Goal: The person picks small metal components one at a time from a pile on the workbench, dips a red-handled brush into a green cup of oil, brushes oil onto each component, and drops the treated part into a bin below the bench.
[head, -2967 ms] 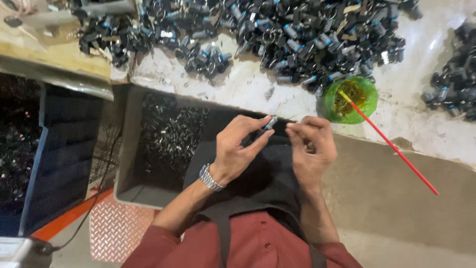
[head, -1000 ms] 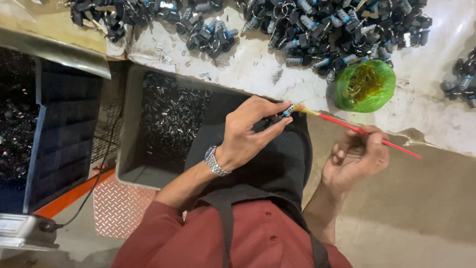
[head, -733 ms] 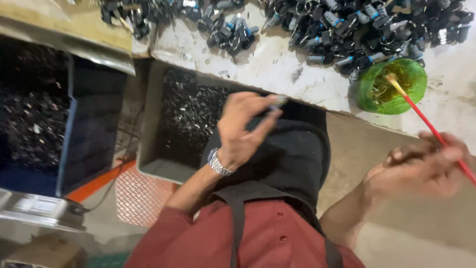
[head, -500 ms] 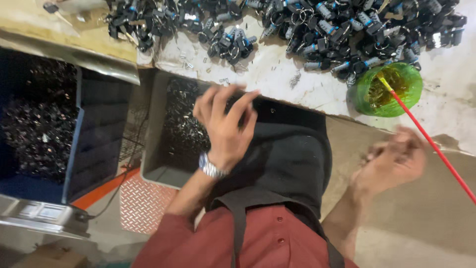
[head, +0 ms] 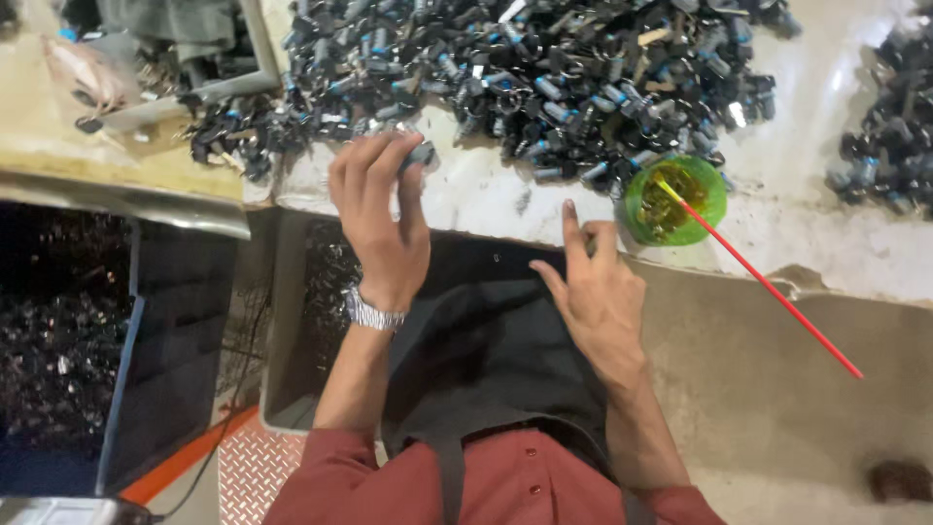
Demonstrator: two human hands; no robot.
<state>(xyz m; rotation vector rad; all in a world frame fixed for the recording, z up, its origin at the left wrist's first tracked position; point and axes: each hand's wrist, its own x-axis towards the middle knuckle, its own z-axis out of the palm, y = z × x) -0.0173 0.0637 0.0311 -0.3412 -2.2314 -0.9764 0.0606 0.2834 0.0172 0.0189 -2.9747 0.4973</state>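
Observation:
My left hand (head: 379, 209), with a metal watch (head: 374, 314) on the wrist, reaches to the near edge of a big pile of small black-and-blue parts (head: 544, 78) on the white table. Its fingertips pinch one such part (head: 421, 154). My right hand (head: 595, 290) rests lower, by the table's front edge, fingers spread, index finger pointing up, holding nothing. Just right of it stands a green cup (head: 702, 190) of yellowish paste with a red stick (head: 777, 297) leaning out of it.
A second pile of parts (head: 884, 146) lies at the far right. Below the table edge sit a grey bin (head: 282, 321) holding dark parts and a dark blue crate (head: 165, 350) to its left. A black apron (head: 486, 360) covers my lap.
My right hand let go of the red stick, which now leans in the green cup, and came back to the table edge. My left hand moved up from over the bin to the pile.

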